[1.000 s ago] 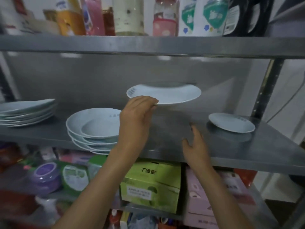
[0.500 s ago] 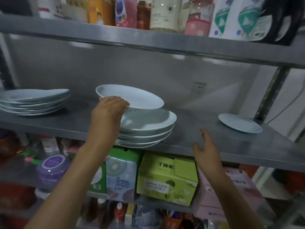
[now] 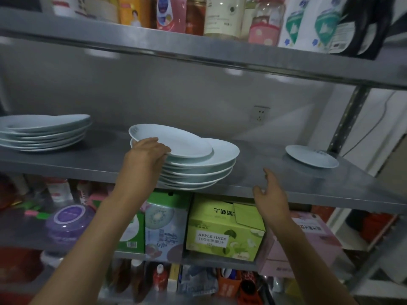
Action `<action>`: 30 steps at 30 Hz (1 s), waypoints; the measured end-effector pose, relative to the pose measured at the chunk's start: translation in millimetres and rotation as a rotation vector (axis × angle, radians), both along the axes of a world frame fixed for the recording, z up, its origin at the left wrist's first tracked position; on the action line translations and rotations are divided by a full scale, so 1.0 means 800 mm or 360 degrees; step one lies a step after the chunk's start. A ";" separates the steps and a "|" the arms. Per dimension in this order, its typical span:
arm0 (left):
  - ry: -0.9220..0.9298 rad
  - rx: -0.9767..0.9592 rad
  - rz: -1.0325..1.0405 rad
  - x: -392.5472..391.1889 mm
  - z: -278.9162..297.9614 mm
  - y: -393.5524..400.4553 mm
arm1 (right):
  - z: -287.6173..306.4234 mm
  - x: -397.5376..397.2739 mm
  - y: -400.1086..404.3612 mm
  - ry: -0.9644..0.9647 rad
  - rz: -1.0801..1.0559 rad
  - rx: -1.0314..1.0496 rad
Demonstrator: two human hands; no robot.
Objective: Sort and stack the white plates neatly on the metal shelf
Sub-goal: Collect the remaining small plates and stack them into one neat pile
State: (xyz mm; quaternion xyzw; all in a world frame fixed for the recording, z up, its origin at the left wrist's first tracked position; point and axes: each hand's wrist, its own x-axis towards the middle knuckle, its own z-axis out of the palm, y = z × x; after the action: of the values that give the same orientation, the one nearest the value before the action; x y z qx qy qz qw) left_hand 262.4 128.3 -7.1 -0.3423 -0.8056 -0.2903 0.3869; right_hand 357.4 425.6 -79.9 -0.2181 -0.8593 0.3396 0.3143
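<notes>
The left hand (image 3: 146, 154) grips a small plate (image 3: 170, 142) on the middle stack (image 3: 198, 170), the right hand (image 3: 269, 194) hangs open, and a lone plate (image 3: 311, 156) on the metal shelf (image 3: 286, 186) is left.

Left hand (image 3: 146, 154) up and forward, forearm bare, fingers curled over near rim of top plate (image 3: 176, 143), gripping it. Right hand (image 3: 272, 194) lower right, palm inward, fingers loosely spread, index raised, holding nothing.
</notes>
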 end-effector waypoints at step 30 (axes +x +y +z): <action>-0.0104 -0.0447 -0.0470 0.081 -0.057 0.301 | 0.012 0.066 0.137 0.0130 -0.0289 0.0298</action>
State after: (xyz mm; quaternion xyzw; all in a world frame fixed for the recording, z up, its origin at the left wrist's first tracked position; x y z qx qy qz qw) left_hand 327.5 369.4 -52.9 -0.4976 -0.7914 -0.2397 0.2622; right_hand 410.1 535.0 -70.5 -0.2507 -0.8505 0.2365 0.3973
